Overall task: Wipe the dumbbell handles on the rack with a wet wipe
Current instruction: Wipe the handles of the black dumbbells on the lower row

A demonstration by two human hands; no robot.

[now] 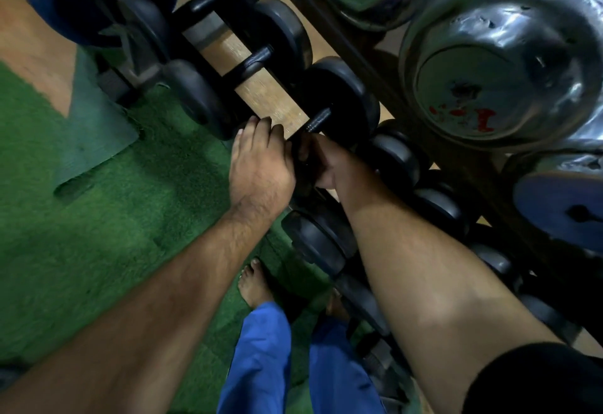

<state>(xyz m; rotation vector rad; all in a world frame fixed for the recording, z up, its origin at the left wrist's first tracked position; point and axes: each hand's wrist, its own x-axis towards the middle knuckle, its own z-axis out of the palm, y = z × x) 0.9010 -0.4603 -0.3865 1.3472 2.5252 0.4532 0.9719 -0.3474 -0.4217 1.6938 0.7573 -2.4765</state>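
Dumbbell handle (318, 119) on rack (270, 93): right hand (326, 165) grips it; left hand (257, 165) relaxed alongside; green turf (98, 217) below.

The person's left hand (261, 169) and right hand (329, 165) are bare, with no gloves, rings or watch showing. Both forearms are uncovered and carry fine dark hair, plainest near the left wrist. A black sleeve (535, 381) covers the right upper arm, its rounded hem ending just above the elbow. The legs are in bright blue trousers (261, 364) of a smooth, slightly shiny cloth that falls in loose folds. The feet are bare: the left foot (253, 286) shows its toes and short nails below the trouser cuff, while the other foot is mostly hidden in shadow.
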